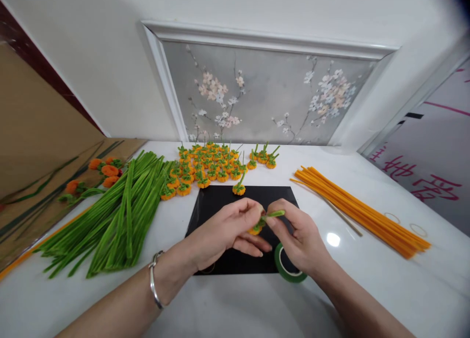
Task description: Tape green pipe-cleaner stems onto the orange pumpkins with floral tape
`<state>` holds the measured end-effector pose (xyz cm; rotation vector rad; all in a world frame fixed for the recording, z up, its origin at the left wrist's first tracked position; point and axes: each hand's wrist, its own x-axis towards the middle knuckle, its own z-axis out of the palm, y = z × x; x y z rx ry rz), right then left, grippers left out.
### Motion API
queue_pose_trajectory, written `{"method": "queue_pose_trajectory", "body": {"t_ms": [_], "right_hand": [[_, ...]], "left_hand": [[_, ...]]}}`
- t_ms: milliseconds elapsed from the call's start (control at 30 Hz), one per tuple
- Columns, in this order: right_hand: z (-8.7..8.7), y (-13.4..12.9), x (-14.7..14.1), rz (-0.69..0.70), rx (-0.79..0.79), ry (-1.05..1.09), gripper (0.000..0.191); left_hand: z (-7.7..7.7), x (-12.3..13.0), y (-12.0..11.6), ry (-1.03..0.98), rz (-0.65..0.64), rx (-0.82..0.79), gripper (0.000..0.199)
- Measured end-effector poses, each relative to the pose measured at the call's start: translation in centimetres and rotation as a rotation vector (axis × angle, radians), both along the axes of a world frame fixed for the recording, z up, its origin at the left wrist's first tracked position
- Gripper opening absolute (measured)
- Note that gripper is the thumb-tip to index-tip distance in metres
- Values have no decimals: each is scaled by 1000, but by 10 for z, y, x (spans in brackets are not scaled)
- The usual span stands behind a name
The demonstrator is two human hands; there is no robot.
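The white surface [235,308] carried everything, and it looked glossy and hard, so small light pieces would likely have slid on it easily. To the left lay a broad heap of green pipe cleaners [117,215], long, fuzzy and loosely fanned. To the right lay a tidier bundle of orange pipe cleaners [362,208], straight and close together. At the back stood a crowd of finished orange flowers [209,166], each with a green middle and a short green stalk. A black mat [227,201] lay in the centre, with one finished flower [239,188] near its far edge. A roll of green tape [288,269] rested at the mat's near right corner, partly hidden under the right wrist.

Over the mat the left hand [223,232] and the right hand [301,237] met. The left fingers were pinched closed on a small orange flower [256,229], and the right fingers were pinched closed on its green stalk [275,213], which stuck out to the right.

The flower probably weighed almost nothing. Its fuzzy pile looked soft and grippy rather than slippery, and the wire core would likely have bent and kept its bend. Pressing the orange coil hard could have squashed it, so the stalk, close under the head, seemed the safest place to hold.
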<state>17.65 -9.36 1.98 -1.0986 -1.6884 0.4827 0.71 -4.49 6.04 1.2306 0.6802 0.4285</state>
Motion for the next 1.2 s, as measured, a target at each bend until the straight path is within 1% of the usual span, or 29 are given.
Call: {"method": "queue_pose_trajectory", "body": {"t_ms": [67,100,133,167,200,233,267,300,367,500,567,667,733,767,800,833,867,1000,1100,1200], "right_hand": [[0,0,0,-13,-14,-9,10],[-1,0,0,-15,-24,-11,9],[-1,0,-1,-16,-37,-13,9],[-1,0,-1,-16,-50,-14,9],[-1,0,-2,-13,-60,-17,10],[-2,0,-3,-6,-64,-20,10],[-2,1,-3,5,-64,-22,10],[-3,1,-4,19,-65,-23,10],[-4,1,-4,36,-74,-26,11],[-3,1,-3,-36,-114,-73,8],[-1,1,-1,-66,-83,-103,8],[3,0,0,-46,5,-142,13],[5,0,1,-23,37,-150,15],[5,0,1,-17,43,-149,16],[5,0,1,-20,45,-150,17],[5,0,1,-28,43,-152,17],[4,0,1,-39,42,-154,16],[2,1,0,-61,37,-159,15],[1,0,-2,-60,38,-171,13],[2,-1,-4,-69,37,-194,12]], "left_hand": [[0,2,-3,88,35,339,39],[0,3,-4,138,66,514,38],[-1,4,-5,182,103,661,32],[-3,4,-5,217,138,767,23],[-5,4,-5,240,165,830,13],[-6,5,-4,248,181,857,7],[-8,5,-4,245,185,851,6],[-9,5,-4,233,182,820,7],[-8,5,-4,189,164,709,6],[0,5,-5,161,116,378,5],[4,5,-5,163,108,193,7],[7,4,-4,98,119,-45,8],[7,3,-3,52,109,-147,7],[6,3,-3,47,97,-163,9],[6,3,-3,55,84,-145,12],[6,3,-3,74,77,-85,16],[6,4,-3,102,80,17,20],[6,4,-7,250,138,586,24],[5,3,-9,368,135,916,19],[2,4,-11,408,135,1138,10]]}}
